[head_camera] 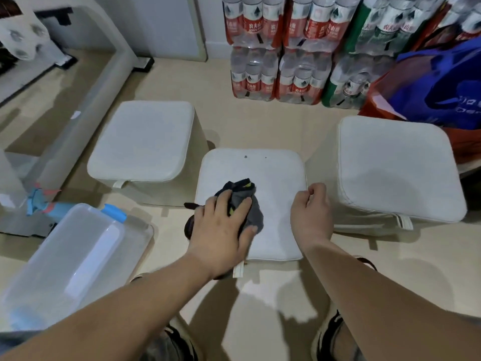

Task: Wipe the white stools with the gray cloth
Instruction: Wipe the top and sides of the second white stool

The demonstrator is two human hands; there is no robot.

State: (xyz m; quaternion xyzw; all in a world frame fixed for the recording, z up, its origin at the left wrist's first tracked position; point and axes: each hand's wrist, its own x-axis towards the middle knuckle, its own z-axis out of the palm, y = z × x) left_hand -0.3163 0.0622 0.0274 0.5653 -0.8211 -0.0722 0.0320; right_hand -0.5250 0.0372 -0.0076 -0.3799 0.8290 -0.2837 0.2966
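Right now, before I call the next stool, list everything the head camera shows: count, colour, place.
white stools: 3, white, on the floor, left, middle and right
gray cloth: 1, gray with dark parts, on the middle stool
dark spots: 2, dark, near the middle stool's far edge
storage box: 1, clear with blue clips, floor, near left
bottled water packs: several, red and green wrap, stacked at the back
bags: 2, blue over red, far right
shoes: 2, black and white, bottom edge
left hand: 1, pressing the cloth
right hand: 1, fingers curled at the middle stool's right edge
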